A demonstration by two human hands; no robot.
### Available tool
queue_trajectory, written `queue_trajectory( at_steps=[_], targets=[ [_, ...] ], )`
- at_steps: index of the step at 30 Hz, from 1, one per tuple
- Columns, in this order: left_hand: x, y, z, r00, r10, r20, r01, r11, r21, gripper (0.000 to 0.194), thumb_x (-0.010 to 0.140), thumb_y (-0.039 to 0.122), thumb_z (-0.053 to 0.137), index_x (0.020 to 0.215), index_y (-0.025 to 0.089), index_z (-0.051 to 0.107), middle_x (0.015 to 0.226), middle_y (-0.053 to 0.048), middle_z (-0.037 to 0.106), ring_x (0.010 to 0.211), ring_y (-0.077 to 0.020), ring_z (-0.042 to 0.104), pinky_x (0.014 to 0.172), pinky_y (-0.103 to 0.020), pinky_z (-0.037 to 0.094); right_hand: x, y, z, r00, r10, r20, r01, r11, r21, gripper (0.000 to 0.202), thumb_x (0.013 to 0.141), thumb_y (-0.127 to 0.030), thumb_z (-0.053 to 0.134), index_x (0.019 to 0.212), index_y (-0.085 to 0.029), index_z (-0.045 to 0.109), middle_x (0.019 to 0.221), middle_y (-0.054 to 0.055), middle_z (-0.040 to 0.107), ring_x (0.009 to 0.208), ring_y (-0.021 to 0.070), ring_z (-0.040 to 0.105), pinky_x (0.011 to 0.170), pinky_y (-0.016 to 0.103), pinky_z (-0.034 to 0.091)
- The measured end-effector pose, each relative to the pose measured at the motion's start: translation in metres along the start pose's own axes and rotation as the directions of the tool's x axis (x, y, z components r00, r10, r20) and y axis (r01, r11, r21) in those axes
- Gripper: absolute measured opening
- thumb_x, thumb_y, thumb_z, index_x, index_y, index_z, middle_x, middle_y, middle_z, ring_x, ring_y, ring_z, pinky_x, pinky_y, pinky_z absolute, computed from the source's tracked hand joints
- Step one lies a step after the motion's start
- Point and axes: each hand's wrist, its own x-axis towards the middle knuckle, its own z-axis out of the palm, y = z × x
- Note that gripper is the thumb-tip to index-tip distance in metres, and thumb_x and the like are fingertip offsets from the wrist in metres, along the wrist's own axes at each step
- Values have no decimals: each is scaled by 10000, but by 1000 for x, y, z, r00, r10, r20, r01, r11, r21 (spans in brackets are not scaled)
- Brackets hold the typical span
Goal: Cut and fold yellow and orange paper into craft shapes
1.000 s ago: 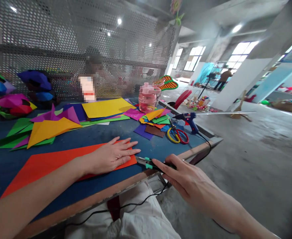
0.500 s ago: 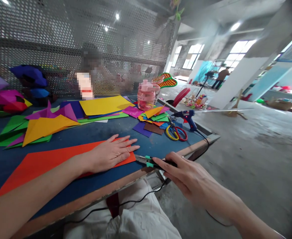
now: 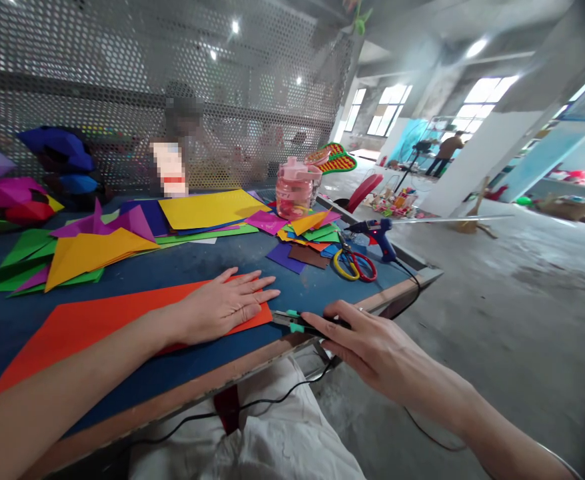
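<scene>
An orange sheet (image 3: 117, 313), apparently folded paper or thin foam, lies along the near side of the blue tabletop (image 3: 212, 260). My left hand (image 3: 222, 303) presses flat on its right end, fingers stretched out. From the right, my right hand (image 3: 360, 337) grips a black and mint-green utility knife (image 3: 292, 321). The blade tip touches or nearly touches the sheet's right edge; the exact contact is too small to tell. Most of the knife's handle is hidden under my fingers.
Yellow-and-red scissors (image 3: 355, 265), a blue glue gun (image 3: 380, 237), coloured scraps (image 3: 307, 243) and a pink bottle (image 3: 293, 190) stand at the right rear. Folded yellow-orange sheets (image 3: 90, 253) lie left. A black cord (image 3: 272, 403) hangs in front of the table. Perforated metal screen (image 3: 252, 87) behind.
My right hand and the knife have shifted slightly to the left and up. My left hand and the orange sheet stay in place.
</scene>
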Motion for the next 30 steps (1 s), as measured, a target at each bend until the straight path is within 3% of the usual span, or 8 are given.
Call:
queue_trajectory(
  at_steps=[13,30],
  targets=[
    [0,-6,5,999,24,-28,-24,1000,17,523,1110,555,170,1607,438,281,1721,62,185,1599,-240,159,1277,-511,50,1,-2,-2,1000,-15,13,17,996,-89,483,1020,-131,432,1493,-195,506,1160,126,622,845,205,675,708,337,589],
    [3,-5,5,999,17,-36,-17,1000,15,519,1116,527,171,1610,418,285,1717,55,204,1596,-234,171,1277,-512,49,1,-9,-7,997,9,72,-4,998,-62,505,1012,-135,450,1510,-215,476,1156,107,626,841,176,668,695,288,571]
  ],
)
